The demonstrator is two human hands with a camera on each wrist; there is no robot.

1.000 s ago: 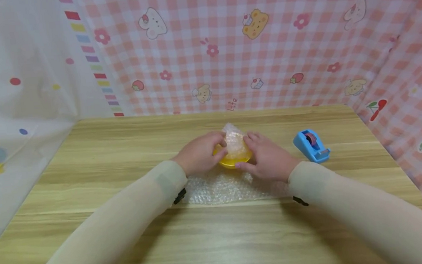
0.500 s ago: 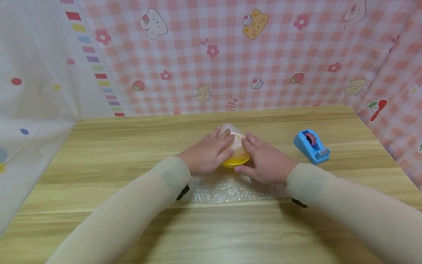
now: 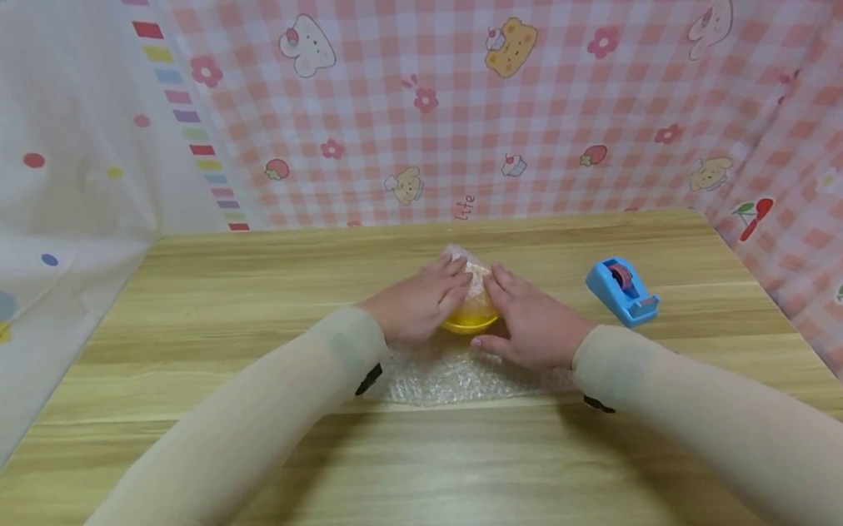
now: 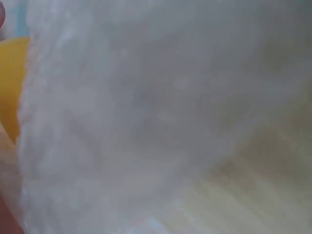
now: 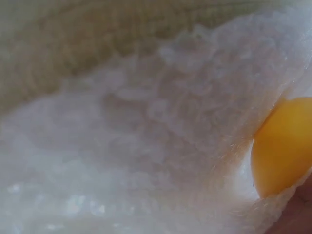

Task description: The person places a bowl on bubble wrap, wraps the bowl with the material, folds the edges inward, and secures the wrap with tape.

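Observation:
A rounded yellow object (image 3: 470,326), perhaps a bowl, sits near the middle of the table on clear bubble wrap (image 3: 462,378). A flap of the wrap is folded over its top, so only its near edge shows bare. My left hand (image 3: 419,303) rests on the folded wrap from the left, fingers extended. On the right side, my right hand (image 3: 535,318) presses against the wrap with fingers fairly straight and thumb spread toward the near edge. In the right wrist view, the yellow side (image 5: 285,146) bulges out beyond the wrap. Blurred wrap (image 4: 122,112) fills most of the left wrist view.
A blue tape dispenser (image 3: 623,291) with a pinkish roll stands to the right of the hands. The wood-grain table (image 3: 440,478) extends around the wrap. Patterned cloth (image 3: 425,129) hangs behind it and along both sides.
My left hand has moved right from the object's left side, its fingers now lying flatter over the folded wrap. The right hand stays nearly in place. The yellow object's left side is now covered.

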